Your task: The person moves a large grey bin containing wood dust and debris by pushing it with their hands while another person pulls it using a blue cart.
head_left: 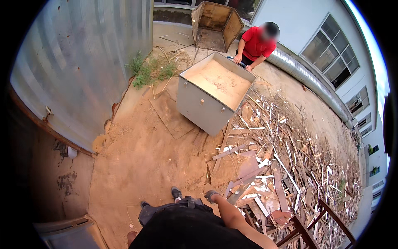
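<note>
My right hand point(211, 195), in what looks like a grey glove, hangs over the ground in front of my right side. It holds nothing I can see, and its fingers look loosely apart. Of my left arm point(131, 237) only a sliver of skin shows beside my dark clothing; the hand itself is hidden. Ahead, apart from me, stands a large grey box point(203, 107) with small latches on its near side. Pale sawdust point(219, 82) fills it almost to the rim. At its far right edge, a person in a red shirt point(256, 43) has both hands on the box.
Scrap wood strips point(298, 166) lie heaped to the right, with a brown wooden frame point(319, 224) near me. A corrugated metal wall point(83, 62) rises left. Behind the box are an open wooden crate point(213, 27) and a silver duct point(309, 81). Weeds point(145, 70) grow by the wall.
</note>
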The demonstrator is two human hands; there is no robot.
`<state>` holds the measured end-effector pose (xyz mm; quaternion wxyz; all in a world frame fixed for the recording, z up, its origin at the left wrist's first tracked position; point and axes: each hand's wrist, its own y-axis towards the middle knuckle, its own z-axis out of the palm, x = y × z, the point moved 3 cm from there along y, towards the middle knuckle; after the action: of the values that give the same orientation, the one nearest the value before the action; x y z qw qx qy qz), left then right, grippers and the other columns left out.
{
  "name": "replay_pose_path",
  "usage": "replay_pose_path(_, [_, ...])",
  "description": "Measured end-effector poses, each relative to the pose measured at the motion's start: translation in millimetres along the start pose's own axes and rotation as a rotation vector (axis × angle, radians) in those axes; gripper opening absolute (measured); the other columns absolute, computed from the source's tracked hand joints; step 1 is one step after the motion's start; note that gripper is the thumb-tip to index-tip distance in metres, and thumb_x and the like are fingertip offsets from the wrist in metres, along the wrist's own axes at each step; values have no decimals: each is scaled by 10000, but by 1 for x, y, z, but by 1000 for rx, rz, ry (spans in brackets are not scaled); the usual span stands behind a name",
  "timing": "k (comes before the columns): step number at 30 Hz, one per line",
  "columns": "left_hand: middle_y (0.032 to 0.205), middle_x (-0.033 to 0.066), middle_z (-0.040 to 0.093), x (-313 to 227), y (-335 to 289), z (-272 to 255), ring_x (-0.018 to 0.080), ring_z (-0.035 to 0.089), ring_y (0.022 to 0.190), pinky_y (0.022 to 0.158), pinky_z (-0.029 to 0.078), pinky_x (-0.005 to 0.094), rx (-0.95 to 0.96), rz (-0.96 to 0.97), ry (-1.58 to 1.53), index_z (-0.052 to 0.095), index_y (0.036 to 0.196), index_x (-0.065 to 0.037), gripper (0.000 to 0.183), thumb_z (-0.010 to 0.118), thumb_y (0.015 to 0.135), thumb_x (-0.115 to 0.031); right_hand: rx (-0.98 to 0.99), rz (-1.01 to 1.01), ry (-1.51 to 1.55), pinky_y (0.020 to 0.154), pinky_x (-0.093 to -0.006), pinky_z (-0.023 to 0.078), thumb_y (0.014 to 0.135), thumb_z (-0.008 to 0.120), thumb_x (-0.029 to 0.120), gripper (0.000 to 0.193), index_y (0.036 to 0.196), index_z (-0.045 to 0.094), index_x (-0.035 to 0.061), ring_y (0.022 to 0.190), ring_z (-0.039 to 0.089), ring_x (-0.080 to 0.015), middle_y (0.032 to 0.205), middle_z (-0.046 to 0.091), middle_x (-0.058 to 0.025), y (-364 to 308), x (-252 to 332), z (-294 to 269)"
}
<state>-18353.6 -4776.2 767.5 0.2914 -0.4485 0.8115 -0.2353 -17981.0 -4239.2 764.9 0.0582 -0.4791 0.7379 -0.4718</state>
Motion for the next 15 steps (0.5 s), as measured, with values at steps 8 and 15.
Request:
replay_pose_path(8, [718, 35, 540, -70, 49, -65, 124, 512, 528, 411, 380, 259, -146, -264, -1096, 554, 1001, -37, 185, 554, 816, -22, -211, -150, -96, 941, -391, 458, 813, 567, 198, 276, 1050, 666, 97, 1111, 566, -312, 1101, 624, -114, 27, 16, 6])
replay_pose_path(15, [732, 78, 585, -85, 38, -73, 196, 603, 606, 481, 459, 299, -119, -291, -1059, 591, 1014, -34, 183, 563, 833, -26, -217, 75, -122, 854, -403, 511, 797, 592, 163, 253, 1033, 674, 128, 1034, 611, -321, 1119, 632, -115, 2, -20, -11])
